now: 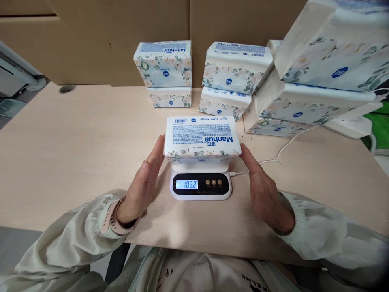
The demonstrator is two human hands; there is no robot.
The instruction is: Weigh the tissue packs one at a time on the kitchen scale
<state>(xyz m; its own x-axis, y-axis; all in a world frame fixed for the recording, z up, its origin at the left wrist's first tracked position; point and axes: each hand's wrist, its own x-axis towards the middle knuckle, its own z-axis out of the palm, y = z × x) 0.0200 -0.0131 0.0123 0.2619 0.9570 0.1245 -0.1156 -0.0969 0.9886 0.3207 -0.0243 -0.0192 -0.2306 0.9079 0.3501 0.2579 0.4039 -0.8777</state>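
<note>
Pale sleeves (pixel 75 235) lie nearest, either side of the scale (pixel 200 197). Left hand (pixel 141 182) and right hand (pixel 264 190), fingers open and extended, flank the tissue pack (pixel 202 136) atop the scale; contact cannot be told. Beyond the scale, stacked packs (pixel 229 77) stand on the desk (pixel 75 162).

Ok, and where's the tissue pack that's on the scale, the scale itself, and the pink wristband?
Tissue pack (pixel 200 138): head view, on its printed top face.
Scale (pixel 201 187): head view, on its dark front panel.
Wristband (pixel 113 220): head view, on the strap.
</note>
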